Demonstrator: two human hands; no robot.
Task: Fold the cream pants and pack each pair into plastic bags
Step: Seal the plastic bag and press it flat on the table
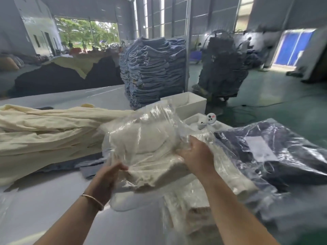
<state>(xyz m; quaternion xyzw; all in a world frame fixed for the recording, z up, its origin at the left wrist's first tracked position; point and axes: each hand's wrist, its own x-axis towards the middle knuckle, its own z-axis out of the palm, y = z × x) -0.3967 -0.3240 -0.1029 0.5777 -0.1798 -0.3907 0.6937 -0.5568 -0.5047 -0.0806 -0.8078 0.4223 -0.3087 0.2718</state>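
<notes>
From the head camera, both hands hold a clear plastic bag with a folded pair of cream pants inside it, lifted above the grey bench. The left hand grips the bag's near left corner with curled fingers; a thin bangle sits on that wrist. The right hand presses against the bag's right side, its fingers spread on the film, partly curled round the bundle. Under the bag lie more bagged cream pants. To the left, a pile of unfolded cream pants stretches across the bench. To the right lies a stack of bagged dark garments. Beyond stand a white box and a tall stack of blue jeans.
</notes>
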